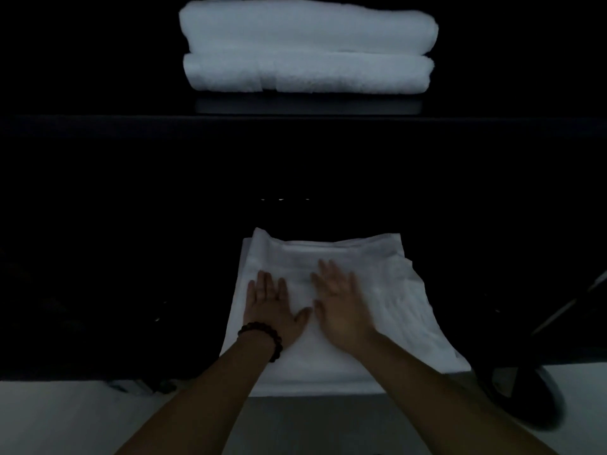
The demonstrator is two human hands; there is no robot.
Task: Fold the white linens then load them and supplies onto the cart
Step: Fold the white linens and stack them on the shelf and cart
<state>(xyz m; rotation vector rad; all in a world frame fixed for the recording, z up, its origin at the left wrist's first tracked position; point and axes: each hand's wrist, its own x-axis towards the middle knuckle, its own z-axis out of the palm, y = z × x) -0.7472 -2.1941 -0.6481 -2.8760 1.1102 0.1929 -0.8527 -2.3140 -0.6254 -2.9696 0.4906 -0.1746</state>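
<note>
Left grip: the left hand [274, 307] lies palm down on a white linen [394, 310], fingers straight and a little spread, wide and flat. It presses the cloth and holds nothing.
Right grip: the right hand [341, 307] lies palm down just beside it on the same linen, fingers straight, also wide and holding nothing. It is slightly blurred.
Hands together: the two thumbs point toward each other, tips close, over the middle of the cloth.
Wrist: a bracelet [262, 339] of dark round beads circles the left wrist. Both forearms are bare and reach in from the bottom of the view.
Linen: it is folded into a rough rectangle with several layers showing along its far edge. Its right side is rumpled and spreads wider than the left.
Where the linen sits: on a very dark counter [131, 290], at the near edge. Its front hem hangs slightly past that edge.
Towels: two thick folded white towels [308, 44] are stacked one on the other, well apart from the linen, at the top of the view.
Under the towels: a dark ledge [308, 121] carries them. It is too dark to tell what it belongs to.
Floor: a pale floor [65, 415] shows below the counter.
Right side: a dark curved object [532, 399] stands on the floor, too dim to identify.
</note>
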